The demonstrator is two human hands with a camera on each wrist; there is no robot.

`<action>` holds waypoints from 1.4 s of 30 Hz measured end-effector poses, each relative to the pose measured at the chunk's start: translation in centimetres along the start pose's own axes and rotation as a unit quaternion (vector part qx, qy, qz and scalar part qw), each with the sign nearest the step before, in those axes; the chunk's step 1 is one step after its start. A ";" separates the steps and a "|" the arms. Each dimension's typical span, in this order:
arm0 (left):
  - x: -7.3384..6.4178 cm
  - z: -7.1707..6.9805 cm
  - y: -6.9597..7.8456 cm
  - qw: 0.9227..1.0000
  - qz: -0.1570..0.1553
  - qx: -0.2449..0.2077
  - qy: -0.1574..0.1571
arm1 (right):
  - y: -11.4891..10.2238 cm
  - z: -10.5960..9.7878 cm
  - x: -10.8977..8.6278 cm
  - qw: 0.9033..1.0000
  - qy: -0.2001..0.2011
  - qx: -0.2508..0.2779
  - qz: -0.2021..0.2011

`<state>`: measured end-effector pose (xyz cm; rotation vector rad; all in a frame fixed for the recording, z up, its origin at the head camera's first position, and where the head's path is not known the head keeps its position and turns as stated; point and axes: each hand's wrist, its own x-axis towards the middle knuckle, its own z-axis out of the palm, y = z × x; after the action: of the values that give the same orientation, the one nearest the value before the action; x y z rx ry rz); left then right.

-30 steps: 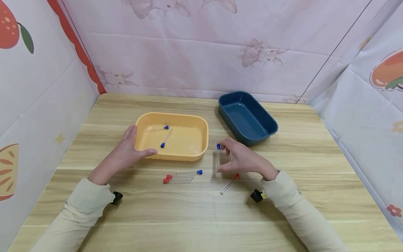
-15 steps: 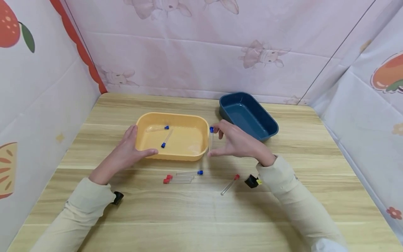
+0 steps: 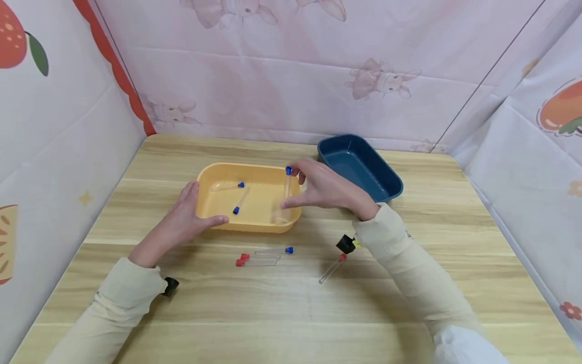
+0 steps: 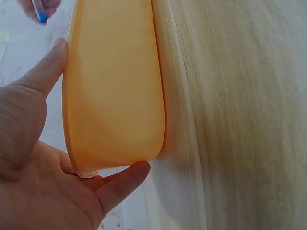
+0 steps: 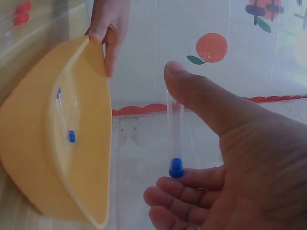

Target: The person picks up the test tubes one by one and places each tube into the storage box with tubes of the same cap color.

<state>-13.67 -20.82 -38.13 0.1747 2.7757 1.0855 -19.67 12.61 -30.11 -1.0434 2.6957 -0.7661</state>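
My right hand pinches a clear test tube with a blue cap end to end, between thumb and finger. It holds the tube over the right end of the yellow plastic bin. Two blue-capped test tubes lie inside that bin. At the bin's left end, my left hand grips the corner; the thumb is at the rim and fingers press the outer end. In front of the bin lie a blue-capped tube and two red-capped tubes.
Another red-capped tube lies slantwise below my right wrist. A dark blue bin stands at the back right, behind the right hand. Printed cloth walls enclose the wooden table at the back and sides.
My right hand has lifted the blue-capped test tube from near the table and carried it left and away from me, over the yellow bin. The left hand stays on the bin.
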 end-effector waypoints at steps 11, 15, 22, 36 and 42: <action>0.1 0.0 0.0 1.000 -0.003 0.002 -0.004 | -0.3 0.5 3.1 0.999 -0.026 0.006 0.021; 0.0 0.0 0.0 1.000 -0.004 0.001 -0.004 | 0.0 1.1 3.8 0.999 -0.031 0.009 0.022; 0.0 0.0 -0.1 1.000 -0.009 0.000 -0.006 | 0.5 2.7 5.4 0.999 -0.037 -0.009 0.018; 0.2 -0.1 0.2 1.000 -0.006 -0.002 -0.003 | 1.3 5.5 7.8 0.996 -0.078 0.006 0.047; 0.1 0.0 0.0 1.000 -0.010 -0.003 -0.006 | 1.3 6.5 8.2 0.994 -0.094 -0.008 0.057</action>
<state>-13.73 -20.83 -38.14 0.1508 2.7578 1.0850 -24.55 5.34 -36.03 -0.9074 2.5784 -0.5956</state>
